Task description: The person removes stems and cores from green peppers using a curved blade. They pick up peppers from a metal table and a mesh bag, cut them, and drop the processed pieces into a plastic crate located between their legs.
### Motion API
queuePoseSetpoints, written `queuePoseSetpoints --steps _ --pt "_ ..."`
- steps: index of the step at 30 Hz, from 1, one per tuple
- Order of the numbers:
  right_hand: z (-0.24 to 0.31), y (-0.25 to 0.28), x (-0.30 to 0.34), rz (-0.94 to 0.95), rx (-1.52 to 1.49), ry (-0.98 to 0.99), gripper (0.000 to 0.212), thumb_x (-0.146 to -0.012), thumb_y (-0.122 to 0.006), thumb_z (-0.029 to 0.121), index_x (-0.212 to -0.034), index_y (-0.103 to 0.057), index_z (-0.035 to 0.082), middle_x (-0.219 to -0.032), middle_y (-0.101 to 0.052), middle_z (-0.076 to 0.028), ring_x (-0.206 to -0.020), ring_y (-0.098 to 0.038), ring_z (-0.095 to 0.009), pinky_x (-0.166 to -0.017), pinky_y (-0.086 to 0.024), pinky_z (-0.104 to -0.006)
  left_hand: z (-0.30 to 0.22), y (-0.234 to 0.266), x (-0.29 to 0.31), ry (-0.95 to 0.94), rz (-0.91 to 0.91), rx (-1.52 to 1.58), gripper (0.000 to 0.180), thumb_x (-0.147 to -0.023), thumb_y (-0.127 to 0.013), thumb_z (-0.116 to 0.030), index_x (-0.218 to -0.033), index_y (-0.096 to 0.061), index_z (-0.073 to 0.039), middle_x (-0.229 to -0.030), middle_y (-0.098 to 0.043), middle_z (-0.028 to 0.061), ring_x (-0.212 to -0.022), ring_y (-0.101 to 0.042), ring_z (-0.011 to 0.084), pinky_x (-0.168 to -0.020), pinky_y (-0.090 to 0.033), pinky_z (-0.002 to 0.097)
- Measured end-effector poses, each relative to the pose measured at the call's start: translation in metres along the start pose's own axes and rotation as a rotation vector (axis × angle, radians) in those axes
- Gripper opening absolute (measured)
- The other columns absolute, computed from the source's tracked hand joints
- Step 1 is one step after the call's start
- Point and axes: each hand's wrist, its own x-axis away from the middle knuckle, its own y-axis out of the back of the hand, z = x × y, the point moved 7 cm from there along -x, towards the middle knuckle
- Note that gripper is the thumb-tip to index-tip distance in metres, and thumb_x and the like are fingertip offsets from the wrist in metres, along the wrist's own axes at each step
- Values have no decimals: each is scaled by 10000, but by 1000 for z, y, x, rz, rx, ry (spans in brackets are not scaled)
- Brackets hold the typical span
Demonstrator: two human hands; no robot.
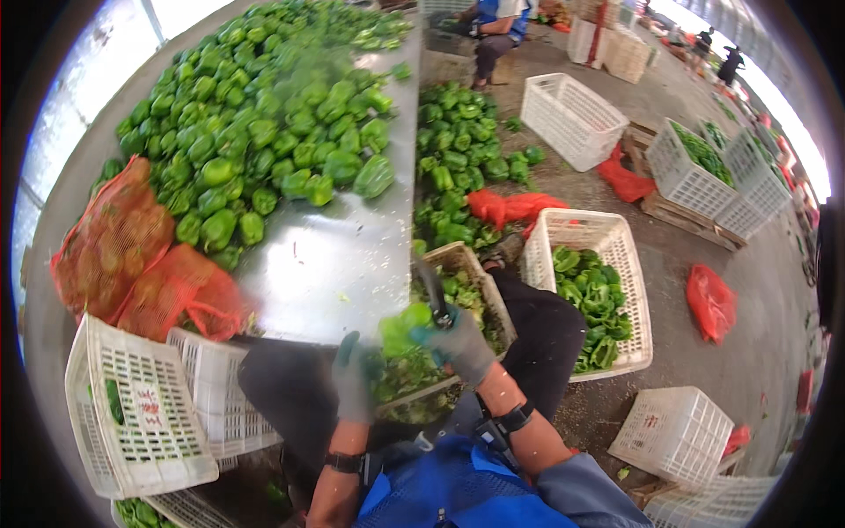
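Note:
My right hand (461, 347), in a grey and green glove, is closed round the black handle of a knife (431, 286). Its dark curved blade points up and away from me. Against its fingertips sits a light green bell pepper (403, 329), blurred. Just left of the pepper, my left hand (356, 378) is raised in a matching glove, fingers up and apart. It seems not to grip the pepper, though motion smears it. Below both hands stands a crate (495, 304) of green trimmings. Whole green peppers (255, 114) are heaped on the metal table (304, 273).
On my right a white crate (640, 304) holds cut peppers. More peppers (458, 132) lie on the floor beside the table. Red mesh sacks (119, 238) and stacked white crates (132, 405) crowd my left. An overturned crate (673, 436) lies right. Another person (502, 26) sits ahead.

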Motion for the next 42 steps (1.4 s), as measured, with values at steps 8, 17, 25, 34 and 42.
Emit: queuePoseSetpoints --steps 8,17,25,34,42 --pt "-22 -14 -79 -270 725 306 509 -816 -940 297 -1127 -723 -44 -874 -767 -174 -850 -762 -293 -797 -599 -443 -41 29 -52 -318 -44 -315 430 -1080 -633 -38 -1509 -621 -2 -1048 -723 62 -784 -652 116 -668 -524 254" --pt "109 140 3 -716 751 413 452 -804 -953 292 -1069 -752 -15 -867 -775 -141 -783 -741 -246 -765 -596 -420 -158 -110 -154 -1219 -21 -1392 522 -1013 -689 -228 -1522 -622 -135 -1272 -747 180 -1120 -727 362 -947 -589 470" --pt "96 330 86 -1100 1052 7 459 -808 -903 335 -1072 -776 -19 -882 -782 -229 -835 -774 -364 -785 -589 -470 -162 -243 -288 -1232 446 -1930 922 -950 -779 -427 -1740 -353 -214 -1821 -256 131 -1640 -305 418 -1333 -277 557" --pt "71 349 124 -1263 907 10 337 -878 -798 266 -1045 -728 -18 -785 -726 -136 -682 -687 -225 -661 -552 -416 -143 -235 -327 -598 607 -2114 1334 -761 -895 -646 -1775 -183 -150 -1796 -138 355 -1538 -466 511 -1292 -399 513" --pt "100 240 90 -784 401 222 322 -981 -761 135 -1266 -659 27 -863 -624 12 -626 -566 -80 -568 -484 -287 -114 -145 -274 -658 633 -1905 1414 -683 -931 -686 -1731 -225 -52 -1705 -324 331 -1599 -308 514 -1319 -333 534"
